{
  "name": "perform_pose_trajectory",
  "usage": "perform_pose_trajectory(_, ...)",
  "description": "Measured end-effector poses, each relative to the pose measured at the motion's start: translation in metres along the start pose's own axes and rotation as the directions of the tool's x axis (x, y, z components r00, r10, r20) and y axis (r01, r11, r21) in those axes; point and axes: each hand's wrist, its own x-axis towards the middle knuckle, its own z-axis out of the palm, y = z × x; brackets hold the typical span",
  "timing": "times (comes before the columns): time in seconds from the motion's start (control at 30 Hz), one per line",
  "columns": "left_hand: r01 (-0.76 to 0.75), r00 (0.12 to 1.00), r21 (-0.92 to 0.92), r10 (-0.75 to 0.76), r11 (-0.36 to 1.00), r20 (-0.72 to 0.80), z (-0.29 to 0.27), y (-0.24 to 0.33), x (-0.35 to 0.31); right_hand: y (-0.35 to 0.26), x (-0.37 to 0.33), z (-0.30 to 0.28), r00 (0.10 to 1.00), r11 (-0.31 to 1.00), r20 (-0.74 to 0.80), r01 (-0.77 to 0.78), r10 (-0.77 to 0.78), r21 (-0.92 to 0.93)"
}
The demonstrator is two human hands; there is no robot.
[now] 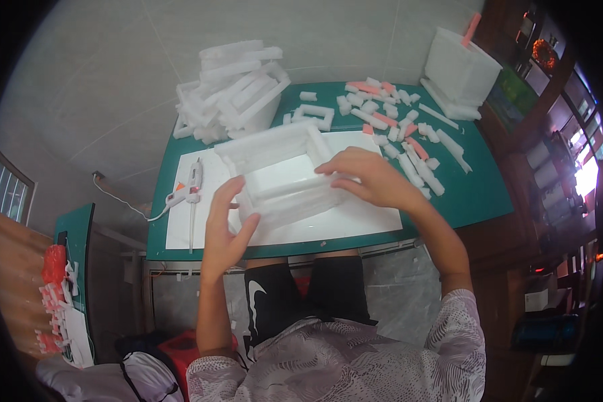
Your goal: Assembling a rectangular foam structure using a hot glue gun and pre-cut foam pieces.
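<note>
A white foam box frame (281,209), an open rectangle with upright walls, lies on a white sheet (375,228) at the middle of the green table. My right hand (368,177) has its fingers and thumb closed on the frame's right wall. At the near left corner is my left hand (226,231), its thumb and fingers spread apart and the fingertips at the foam's edge. A white glue gun (193,179) with an orange part rests on the left of the sheet, beside a thin white stick (191,226).
Stacked white foam frames (231,90) rise at the back left. Loose white and pink foam pieces (388,114) cover the right side of the green table (476,191). A white foam bin (459,70) stands at the back right. The glue gun's cord (124,201) runs to the wall.
</note>
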Motion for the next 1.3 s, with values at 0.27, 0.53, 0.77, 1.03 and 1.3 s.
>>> perform_pose_trajectory(0.27,0.105,0.993,-0.014,-0.104,0.994,0.056,0.001,-0.019,-0.006,-0.001,0.004,0.023,0.994,0.997,0.081,-0.071,0.070,0.011)
perform_pose_trajectory(0.53,0.062,0.997,0.048,-0.064,0.997,0.039,-0.009,-0.032,-0.012,0.018,-0.017,0.011,0.977,0.978,0.061,-0.208,0.206,0.021)
perform_pose_trajectory(0.77,0.083,0.995,0.039,-0.085,0.996,0.045,0.003,-0.029,-0.008,0.018,-0.020,0.019,0.967,0.969,0.127,-0.232,0.220,0.083)
perform_pose_trajectory(1.03,0.088,0.993,0.040,-0.091,0.995,0.076,0.007,-0.028,-0.005,0.023,-0.020,0.027,0.979,0.970,0.090,-0.194,0.183,0.143)
perform_pose_trajectory(1.3,0.076,0.991,0.053,-0.081,0.996,0.103,0.009,-0.032,-0.003,0.029,-0.022,0.036,0.988,0.988,0.023,-0.152,0.151,0.038)
